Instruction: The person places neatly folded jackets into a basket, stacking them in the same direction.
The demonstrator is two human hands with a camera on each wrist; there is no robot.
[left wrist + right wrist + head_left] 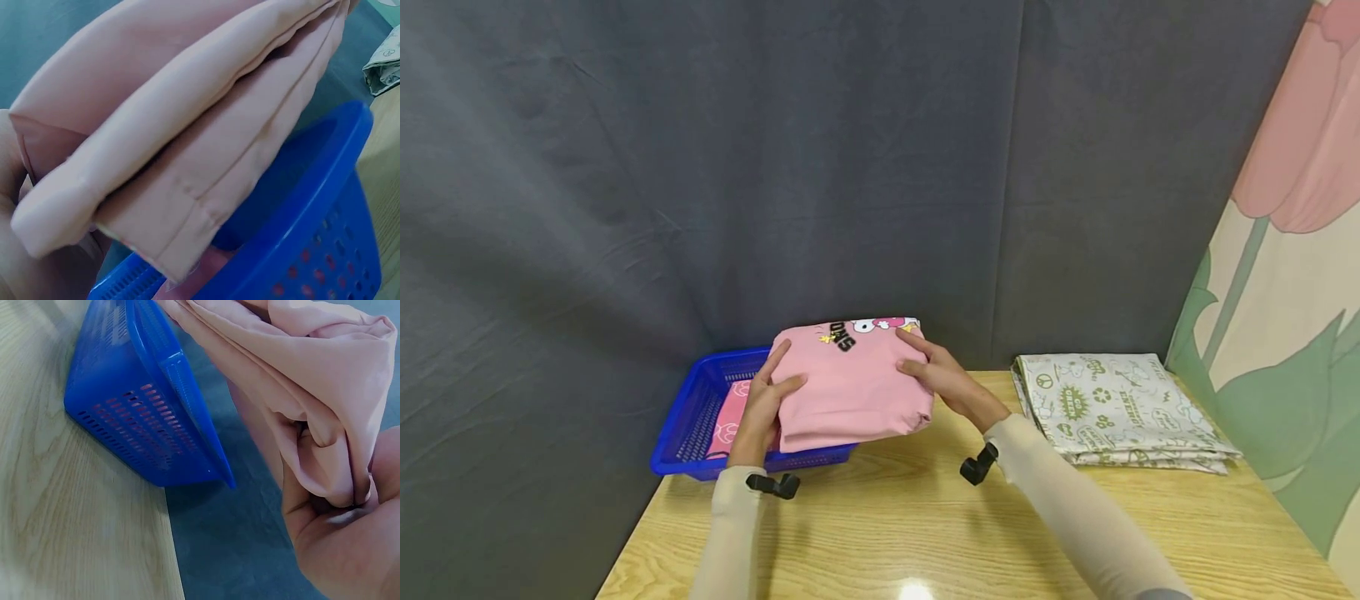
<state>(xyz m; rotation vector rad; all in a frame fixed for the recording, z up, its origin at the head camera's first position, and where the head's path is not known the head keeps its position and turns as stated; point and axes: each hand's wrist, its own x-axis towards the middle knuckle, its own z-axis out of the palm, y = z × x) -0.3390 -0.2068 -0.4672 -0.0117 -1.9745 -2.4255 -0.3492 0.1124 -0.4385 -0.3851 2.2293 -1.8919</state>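
A folded pink cloth (850,387) with a cartoon print and black letters along its far edge is held up between both hands, partly over a blue plastic basket (672,433). My left hand (762,410) grips its left side, thumb on top. On the opposite side, my right hand (953,382) grips the edge, its lower fingers hidden beneath. Layered folds of the cloth (181,125) fill the left wrist view, above the basket rim (294,231). The right wrist view shows the cloth's bunched folds (319,381) tucked into the right hand (350,544).
Inside the basket lies a pink cloth with pale line drawings (730,408). A folded white cloth with green prints (1097,408) rests at the right of the wooden table (895,517). A dark curtain (850,167) hangs behind, and a flower-patterned wall (1285,333) stands right.
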